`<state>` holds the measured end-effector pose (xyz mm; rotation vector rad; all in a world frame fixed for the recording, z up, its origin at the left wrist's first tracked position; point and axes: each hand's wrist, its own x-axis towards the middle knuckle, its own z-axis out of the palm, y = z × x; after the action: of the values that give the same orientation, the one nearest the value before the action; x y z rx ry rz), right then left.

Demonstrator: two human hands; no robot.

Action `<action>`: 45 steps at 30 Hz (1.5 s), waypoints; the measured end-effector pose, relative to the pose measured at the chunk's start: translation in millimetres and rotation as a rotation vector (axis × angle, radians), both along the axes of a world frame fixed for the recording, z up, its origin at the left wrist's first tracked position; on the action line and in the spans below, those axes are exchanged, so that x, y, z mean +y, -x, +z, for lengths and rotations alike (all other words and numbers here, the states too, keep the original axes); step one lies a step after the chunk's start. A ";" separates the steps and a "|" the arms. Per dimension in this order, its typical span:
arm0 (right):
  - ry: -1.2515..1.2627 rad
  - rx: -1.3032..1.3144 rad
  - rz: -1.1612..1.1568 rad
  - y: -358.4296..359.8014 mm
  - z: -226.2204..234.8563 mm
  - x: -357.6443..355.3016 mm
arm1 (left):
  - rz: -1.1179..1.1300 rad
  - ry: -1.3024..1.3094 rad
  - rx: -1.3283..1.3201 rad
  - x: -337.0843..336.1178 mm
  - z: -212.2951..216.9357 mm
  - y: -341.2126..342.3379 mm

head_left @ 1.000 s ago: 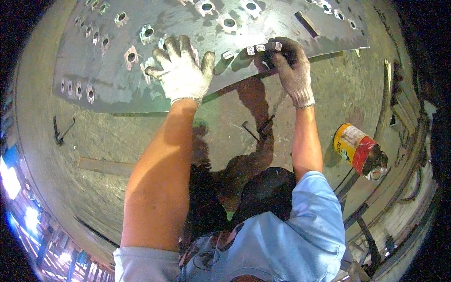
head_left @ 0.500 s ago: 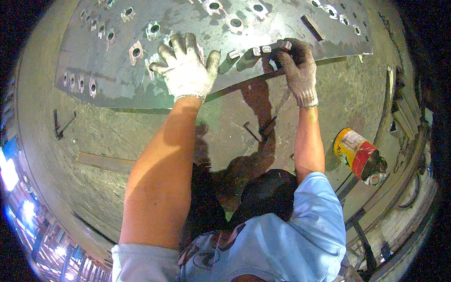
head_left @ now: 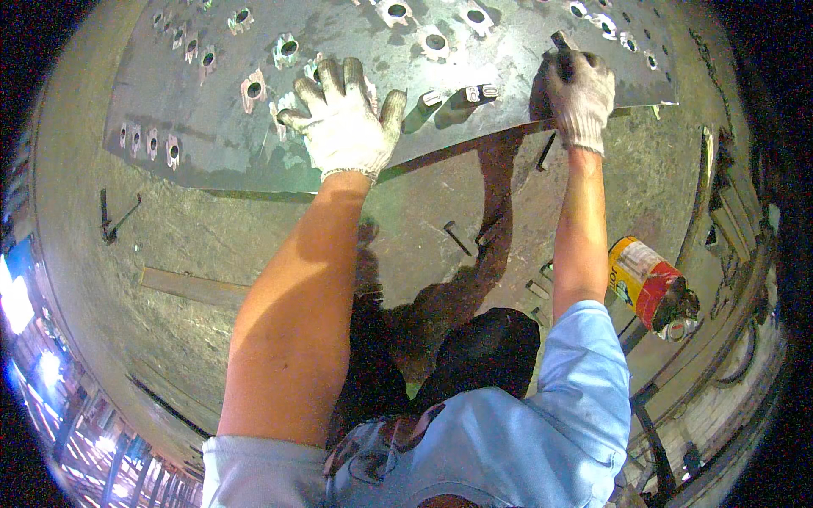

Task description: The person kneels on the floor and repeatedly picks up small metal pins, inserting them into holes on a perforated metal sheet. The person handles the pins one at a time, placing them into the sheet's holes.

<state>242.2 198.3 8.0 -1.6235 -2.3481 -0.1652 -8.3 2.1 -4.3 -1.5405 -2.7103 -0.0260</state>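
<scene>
A large grey metal plate (head_left: 212,144) with several cut-out holes lies across the top of the view on a metal floor. My left hand (head_left: 343,127), in a white glove, presses flat on the plate near its front edge with fingers spread. My right hand (head_left: 578,95), also gloved, is closed around a small dark tool (head_left: 561,42) held upright against the plate farther right. Two small white pieces (head_left: 478,91) sit on the plate between my hands.
A red and yellow can (head_left: 650,284) lies on its side on the floor at the right. Small dark metal brackets (head_left: 457,237) and an L-shaped piece (head_left: 114,218) lie on the floor. A flat bar (head_left: 190,286) rests at the left.
My right hand has moved right along the plate, away from the white pieces, and now grips the dark tool. My left hand has stayed pressed on the plate.
</scene>
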 end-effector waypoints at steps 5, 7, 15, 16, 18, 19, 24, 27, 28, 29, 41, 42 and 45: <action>-0.042 0.319 -0.019 -23.5 -23.5 9.7 | 0.000 -0.001 0.034 -1.0 -2.3 0.0; -0.058 0.591 -0.142 -54.8 -27.3 -5.2 | -0.009 -0.019 0.006 1.2 -3.7 -4.0; 0.428 0.276 -0.476 -126.0 -122.1 -105.7 | 0.018 0.044 0.042 0.2 2.8 -5.1; 0.439 0.245 -0.459 -105.3 -119.2 -107.1 | 0.009 0.020 0.041 -0.1 -3.9 1.8; 0.481 0.172 -0.488 -112.9 -135.8 -99.7 | -0.005 0.036 0.020 3.7 -4.0 -8.9; 0.517 0.152 -0.499 -118.0 -155.9 -93.9 | 0.014 0.012 0.009 2.8 -4.2 -6.8; 0.593 0.185 -0.491 -122.5 -115.2 -158.6 | -0.005 -0.019 0.060 -0.4 -19.0 2.9; 0.705 0.239 -0.526 -125.5 -109.3 -233.3 | 0.011 -0.027 0.052 -0.2 -17.0 3.1; 0.707 0.262 -0.519 -122.5 -116.0 -253.3 | -0.004 -0.078 0.030 -0.2 -13.4 -0.4; 0.710 0.284 -0.513 -116.6 -120.2 -267.1 | -0.006 -0.088 0.028 -1.0 -12.8 -1.5; 0.545 0.100 0.094 -52.7 -91.3 -302.0 | -0.001 -0.074 0.049 -3.3 -17.4 6.0; 0.545 0.082 0.138 -50.5 -100.1 -305.3 | -0.010 -0.076 0.023 -2.5 -17.8 6.8; 0.594 0.159 0.057 -60.4 -113.2 -303.0 | -0.043 -0.107 0.059 6.7 -25.5 0.1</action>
<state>302.6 -104.6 -105.2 -1.7158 -2.4475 0.7105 -8.4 8.8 -29.7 -1.5447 -2.5853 -0.1219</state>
